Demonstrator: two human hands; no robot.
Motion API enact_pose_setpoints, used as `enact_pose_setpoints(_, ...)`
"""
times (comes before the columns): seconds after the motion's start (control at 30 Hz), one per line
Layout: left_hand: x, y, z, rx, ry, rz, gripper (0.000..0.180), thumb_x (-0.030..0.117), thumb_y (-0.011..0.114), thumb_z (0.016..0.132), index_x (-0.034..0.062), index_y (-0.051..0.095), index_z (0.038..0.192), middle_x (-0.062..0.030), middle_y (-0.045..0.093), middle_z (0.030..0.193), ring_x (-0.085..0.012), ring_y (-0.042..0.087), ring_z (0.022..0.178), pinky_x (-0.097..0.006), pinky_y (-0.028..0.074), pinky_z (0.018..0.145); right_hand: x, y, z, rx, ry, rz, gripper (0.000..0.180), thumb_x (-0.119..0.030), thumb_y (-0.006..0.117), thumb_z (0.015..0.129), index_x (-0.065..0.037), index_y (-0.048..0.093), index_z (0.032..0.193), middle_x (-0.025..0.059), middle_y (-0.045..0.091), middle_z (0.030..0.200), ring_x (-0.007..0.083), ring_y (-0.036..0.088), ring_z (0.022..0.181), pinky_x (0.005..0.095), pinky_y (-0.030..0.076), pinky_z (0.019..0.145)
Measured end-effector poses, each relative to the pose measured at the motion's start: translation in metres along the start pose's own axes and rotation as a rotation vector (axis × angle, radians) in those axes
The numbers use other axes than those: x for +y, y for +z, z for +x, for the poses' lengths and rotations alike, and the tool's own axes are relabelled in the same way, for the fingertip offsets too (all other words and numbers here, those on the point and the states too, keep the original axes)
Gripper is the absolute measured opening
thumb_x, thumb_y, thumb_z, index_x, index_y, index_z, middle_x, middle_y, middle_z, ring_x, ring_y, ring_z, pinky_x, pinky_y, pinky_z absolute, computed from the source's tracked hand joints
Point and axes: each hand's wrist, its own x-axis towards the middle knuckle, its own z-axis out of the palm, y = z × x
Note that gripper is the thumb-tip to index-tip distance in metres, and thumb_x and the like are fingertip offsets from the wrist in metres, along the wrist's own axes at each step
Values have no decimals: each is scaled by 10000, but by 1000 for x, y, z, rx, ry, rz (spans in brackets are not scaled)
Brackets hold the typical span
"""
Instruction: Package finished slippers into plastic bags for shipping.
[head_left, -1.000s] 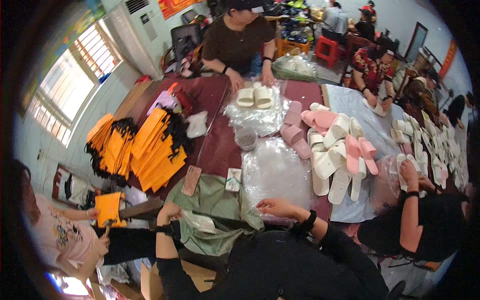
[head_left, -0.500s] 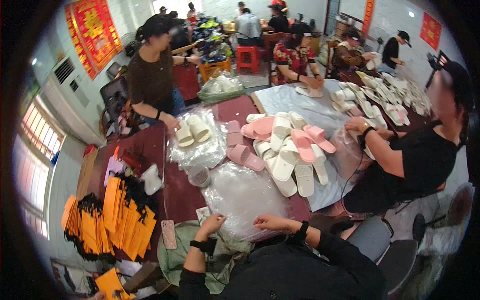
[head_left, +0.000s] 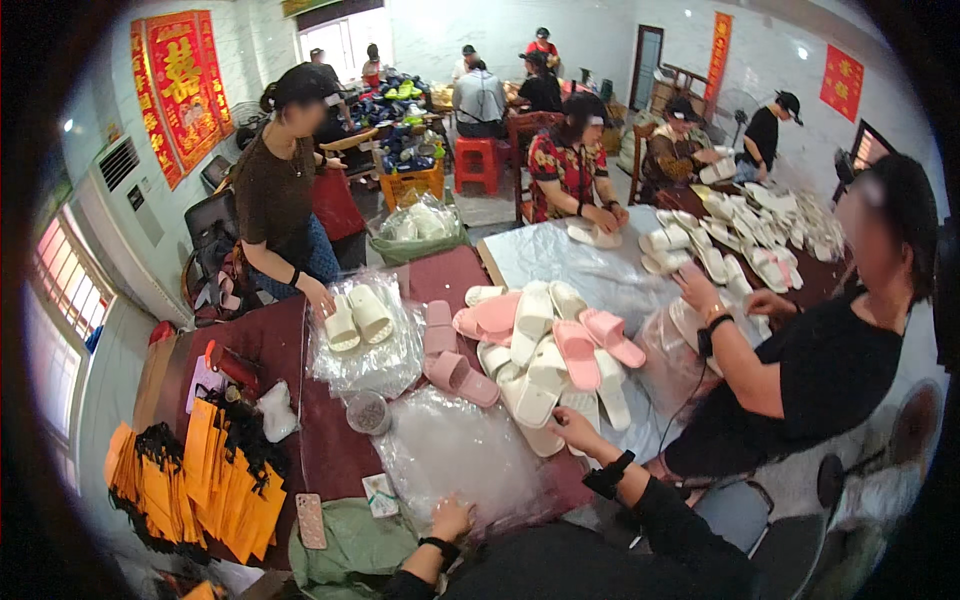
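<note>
Now, with right hand (head_left: 578,432) just beside the white slipper (head_left: 532,402) at five o'clock and left hand (head_left: 453,518) on clear plastic (head_left: 450,440) at six, can't judge either grip as parted or closed—best lift cleanly, without dragging the pile (head_left: 575,355)!

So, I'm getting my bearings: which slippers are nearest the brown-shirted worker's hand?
The cream pair on the far clear bags; the mauve pair and the pile by the right hand lie farther right.

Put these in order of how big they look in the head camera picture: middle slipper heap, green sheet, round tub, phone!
1. Middle slipper heap
2. Green sheet
3. Round tub and phone: too alike to rank.
</note>
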Motion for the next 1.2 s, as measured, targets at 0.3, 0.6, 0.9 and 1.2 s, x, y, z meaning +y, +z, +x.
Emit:
enact_pose_setpoints(0.3,6,3,10,-46,-170,-88,323,366,544,796,347,590,1114,-143,337,1360,-419,325,1224,-543,260,1004,43,-96,129,672,95,-410,723,-281,732,658,62,393,1197,265,458,1196,389,420,1136,407,333,972)
enact_pose_setpoints(0.6,-5,71,30,375,-119,-27,381,287,585,823,4,558,1076,-230,568,1074,-363,576,942,-413,480,778,50,-115,185,358,331,-467,706,-227,590,710,-144,314,1355,228,467,1241,379,413,1181,490,265,999)
enact_pose_setpoints(0.9,-3,47,31,-19,-159,-216,366,216,590,779,28,570,1093,-194,563,1109,-350,495,1070,-406,392,913,37,-105,173,418,166,258,415,-193,504,811,-71,471,1206,148,563,1112,295,539,1034,416,382,922)
enact_pose_setpoints(1.2,-27,50,43,-296,-53,-92,412,450,467,843,216,548,1172,-176,494,1199,-394,426,1124,-587,328,893,-104,-68,53,140,-112,1056,269,-194,434,878,-49,553,1070,71,589,1013,178,593,901,284,497,774)
